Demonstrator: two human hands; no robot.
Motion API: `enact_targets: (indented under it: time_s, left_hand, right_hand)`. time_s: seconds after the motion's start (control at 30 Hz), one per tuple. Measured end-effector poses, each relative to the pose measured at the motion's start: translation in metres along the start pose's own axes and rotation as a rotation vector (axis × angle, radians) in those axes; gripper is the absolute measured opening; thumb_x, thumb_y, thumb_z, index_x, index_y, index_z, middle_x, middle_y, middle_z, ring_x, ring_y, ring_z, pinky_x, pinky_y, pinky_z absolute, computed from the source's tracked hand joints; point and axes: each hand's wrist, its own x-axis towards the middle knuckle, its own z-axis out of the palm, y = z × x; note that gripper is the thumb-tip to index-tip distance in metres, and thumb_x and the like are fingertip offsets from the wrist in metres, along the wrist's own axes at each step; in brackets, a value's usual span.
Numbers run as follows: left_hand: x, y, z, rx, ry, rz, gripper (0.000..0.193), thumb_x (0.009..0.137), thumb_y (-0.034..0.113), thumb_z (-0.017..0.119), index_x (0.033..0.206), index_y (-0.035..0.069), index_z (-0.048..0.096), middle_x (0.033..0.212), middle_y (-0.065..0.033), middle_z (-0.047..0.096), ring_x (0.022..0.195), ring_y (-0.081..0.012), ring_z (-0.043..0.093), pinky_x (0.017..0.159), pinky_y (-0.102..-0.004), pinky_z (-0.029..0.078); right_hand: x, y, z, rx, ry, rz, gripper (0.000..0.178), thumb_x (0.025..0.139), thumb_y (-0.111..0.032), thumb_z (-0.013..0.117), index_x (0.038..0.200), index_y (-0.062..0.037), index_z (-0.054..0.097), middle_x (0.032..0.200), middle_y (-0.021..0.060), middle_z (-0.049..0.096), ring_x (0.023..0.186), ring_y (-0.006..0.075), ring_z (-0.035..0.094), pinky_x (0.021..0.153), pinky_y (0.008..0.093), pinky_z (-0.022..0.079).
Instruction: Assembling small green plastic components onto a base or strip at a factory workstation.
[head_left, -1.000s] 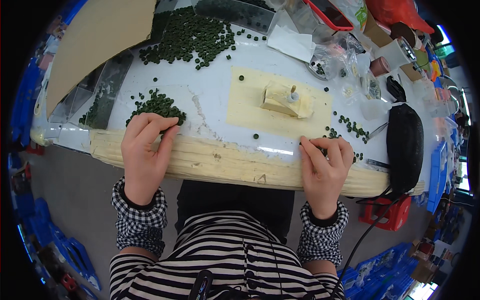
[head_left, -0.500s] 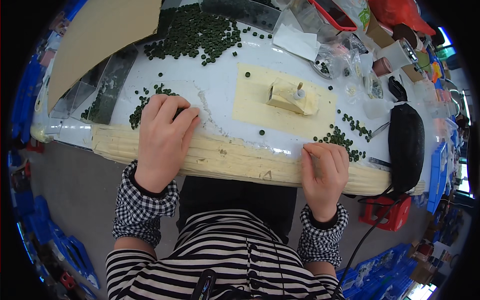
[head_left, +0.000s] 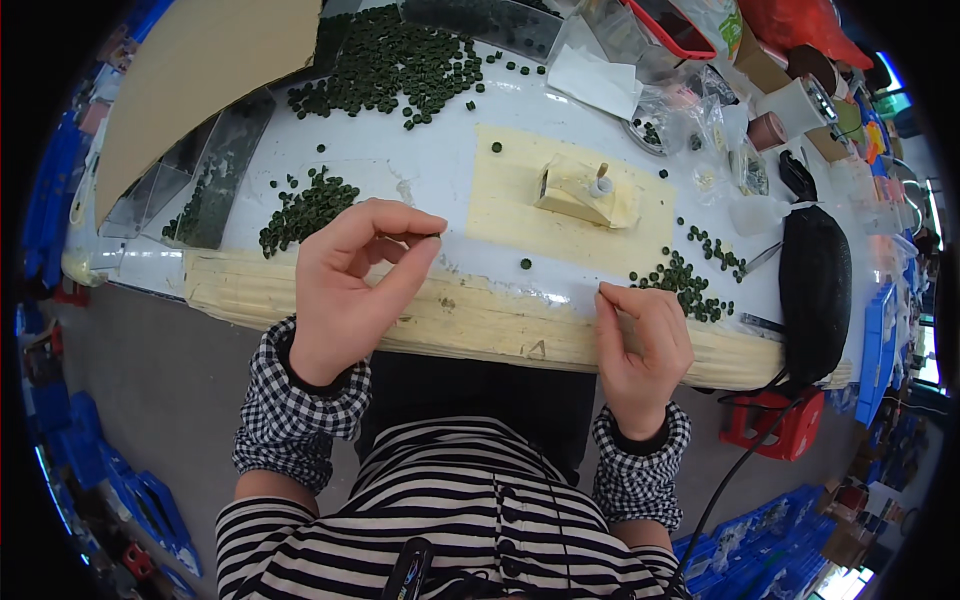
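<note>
My left hand is over the table's near edge, thumb and forefinger pinched at the tips. A sliver of a small dark green round piece shows between them. Behind this hand lies a small heap of the same dark green pieces. My right hand is closed in a pinch beside another scattered group of green pieces; whatever its fingertips hold is too small or hidden. Between the hands, farther back, a cream tape-wrapped block with a short upright pin stands on a cream sheet. Single green pieces lie near it.
A large pile of green pieces spreads at the back, beside a cardboard sheet and clear trays. A black pouch, tweezers, a white tissue and a red-edged phone lie right. Cream padding covers the front edge.
My left hand has moved right, away from the small heap, and turned with a green piece between its fingertips. My right hand has shifted only slightly left, still pinched.
</note>
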Motion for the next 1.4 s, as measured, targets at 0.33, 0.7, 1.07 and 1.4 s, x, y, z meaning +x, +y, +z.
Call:
enact_targets:
  time_s: [0.33,0.7,1.07,1.4]
  left_hand:
    - [0.004,-0.01,0.029,-1.344,-0.234,-0.673,0.013,0.093,0.007,0.051,0.104,0.002,0.055,0.101,-0.0103,0.061,0.085,-0.0133,0.058,0.076,-0.0237,0.05]
    - [0.005,0.015,0.043,-1.16,-0.008,-0.776,0.036,0.1,0.008,0.04,0.133,-0.005,0.04,0.123,-0.0165,0.055,0.1,-0.0143,0.056,0.084,-0.0216,0.05]
    - [-0.007,-0.02,0.021,-1.372,-0.196,-0.592,0.037,0.104,0.022,0.037,0.133,-0.001,0.042,0.081,0.0001,0.051,0.061,-0.0055,0.041,0.057,-0.0169,0.037]
    - [0.005,0.024,0.032,-0.963,0.063,-0.732,0.037,0.099,0.011,0.047,0.133,-0.004,0.043,0.097,-0.0041,0.06,0.072,-0.0073,0.049,0.062,-0.0187,0.042]
  right_hand:
    - [0.006,-0.012,0.006,0.275,-0.022,0.172,0.015,0.074,0.008,0.07,0.088,0.0009,0.068,0.082,0.0107,0.068,0.074,0.0209,0.064,0.068,0.0283,0.049]
    - [0.007,-0.015,0.008,0.678,-0.056,0.406,0.015,0.08,0.006,0.067,0.095,0.0032,0.067,0.088,0.0094,0.067,0.082,0.0143,0.062,0.077,0.0248,0.048]
    - [0.005,-0.015,0.003,0.942,-0.072,0.612,0.014,0.087,0.001,0.065,0.1,0.0042,0.063,0.09,0.0099,0.068,0.084,0.0138,0.065,0.078,0.0252,0.051]
    - [0.004,-0.005,0.002,1.213,-0.034,0.731,0.014,0.09,-0.005,0.062,0.101,0.0038,0.062,0.091,0.0096,0.067,0.085,0.0163,0.065,0.078,0.0286,0.053]
